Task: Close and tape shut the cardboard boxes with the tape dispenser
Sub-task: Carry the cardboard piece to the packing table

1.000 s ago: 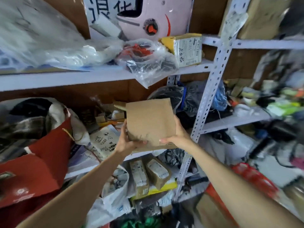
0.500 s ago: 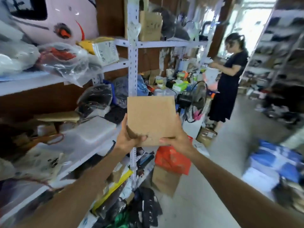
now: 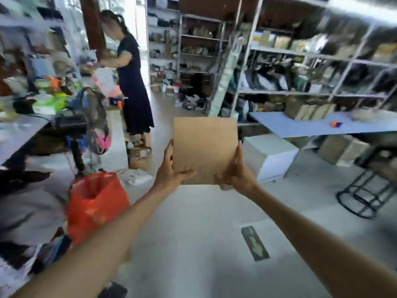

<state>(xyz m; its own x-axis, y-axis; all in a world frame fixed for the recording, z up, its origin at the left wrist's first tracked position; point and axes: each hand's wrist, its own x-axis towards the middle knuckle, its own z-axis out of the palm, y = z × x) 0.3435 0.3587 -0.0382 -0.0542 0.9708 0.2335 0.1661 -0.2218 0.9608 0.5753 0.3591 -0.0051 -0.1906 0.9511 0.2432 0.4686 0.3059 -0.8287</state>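
1. Slip hazard: the left hand [image 3: 171, 172] and right hand [image 3: 236, 172] hold the cardboard box [image 3: 205, 147] only at its lower corners. The box stands upright in mid-air over the floor [image 3: 193, 237], so it could tip forward out of the hold if the grip relaxes.
2. Collision hazard: an orange bag [image 3: 94, 201] sits low on the left, and a black wire stool [image 3: 363, 194] on the right. Another person [image 3: 133, 82] stands further ahead. The view is blurred, so a carried box could strike any of these.
3. Sequence hazard: no tape dispenser can be identified. A small orange-and-blue item [image 3: 336, 124] lies on the far bench [image 3: 300, 126], but it is too blurred to name.
4. Left fingers [image 3: 169, 151]: narrow, wrapped behind the left edge. The thumb presses the front face.
5. Right fingers [image 3: 239, 150]: narrow, wrapped behind the right edge. The thumb presses the front lower corner.
6. Flap state: cannot tell; only one plain face shows.
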